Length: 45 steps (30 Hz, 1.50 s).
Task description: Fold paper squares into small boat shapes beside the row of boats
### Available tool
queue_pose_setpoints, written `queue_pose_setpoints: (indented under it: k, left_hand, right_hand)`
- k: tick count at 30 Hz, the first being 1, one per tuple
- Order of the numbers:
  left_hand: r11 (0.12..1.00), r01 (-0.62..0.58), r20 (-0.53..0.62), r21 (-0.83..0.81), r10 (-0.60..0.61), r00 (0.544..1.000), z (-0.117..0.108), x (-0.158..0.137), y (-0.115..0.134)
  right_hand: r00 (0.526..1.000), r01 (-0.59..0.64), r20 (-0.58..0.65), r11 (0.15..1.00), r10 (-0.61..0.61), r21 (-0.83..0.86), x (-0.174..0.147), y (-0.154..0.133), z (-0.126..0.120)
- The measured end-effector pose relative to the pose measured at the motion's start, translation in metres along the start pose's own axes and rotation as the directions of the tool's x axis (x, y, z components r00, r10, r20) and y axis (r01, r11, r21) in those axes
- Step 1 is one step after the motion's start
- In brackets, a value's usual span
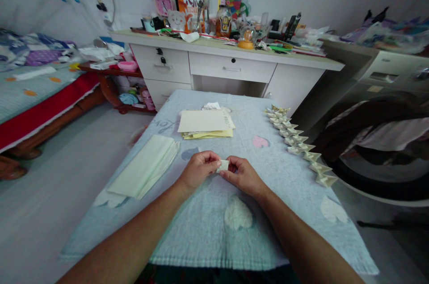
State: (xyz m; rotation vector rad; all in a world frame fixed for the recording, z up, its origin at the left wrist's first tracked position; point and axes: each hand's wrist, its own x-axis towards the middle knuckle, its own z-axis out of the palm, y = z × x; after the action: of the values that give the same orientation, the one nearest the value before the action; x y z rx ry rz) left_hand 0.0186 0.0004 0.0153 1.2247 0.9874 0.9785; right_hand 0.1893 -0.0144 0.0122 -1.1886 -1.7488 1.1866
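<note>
Between my two hands, above the middle of the table, is a small folded piece of pale paper (223, 166). My left hand (202, 169) pinches its left side with thumb and fingers. On the other side, my right hand (244, 174) grips the paper's right edge, its fingers curled behind. Beyond the hands lies a stack of cream and yellow paper sheets (206, 122). To the left rests a pile of long pale green paper (144, 165). Folded paper boat-like shapes (297, 139) stand in a slanting row along the table's right side.
A blue cloth with heart prints (214, 230) covers the table. A crumpled white tissue (211, 106) lies behind the paper stack. Further back stands a white drawer desk (231, 67) crowded with jars and packets. A washing machine (385, 74) is at right, a bed (40, 92) at left.
</note>
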Motion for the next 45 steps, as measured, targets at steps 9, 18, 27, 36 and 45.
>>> queue_pose_setpoints:
  k: [9, 18, 27, 36, 45]
  left_hand:
    - [0.997, -0.069, -0.043, 0.020, 0.070, 0.997, 0.006, -0.001, -0.006]
    - [0.996, -0.077, -0.054, 0.033, 0.079, 0.995, 0.004, 0.000, -0.008]
    - [0.997, -0.074, -0.079, -0.012, 0.073, 0.994, 0.006, -0.002, -0.004]
    - [0.993, -0.098, -0.044, 0.060, 0.100, 0.994, 0.007, -0.003, -0.008]
    - [0.989, -0.089, -0.025, 0.114, 0.093, 0.995, 0.005, -0.004, -0.006]
  right_hand:
    - [0.999, -0.048, -0.005, 0.997, 0.048, 0.054, 0.001, 0.004, 0.005]
    - [0.999, -0.038, 0.026, 0.995, 0.036, 0.092, 0.000, 0.002, 0.003]
    - [0.998, -0.047, 0.052, 0.992, 0.042, 0.117, -0.001, 0.001, -0.001]
    - [1.000, -0.021, 0.019, 0.999, 0.020, 0.029, -0.003, 0.001, -0.001]
    - [0.998, -0.018, -0.059, 0.987, 0.028, 0.161, -0.002, -0.006, -0.007]
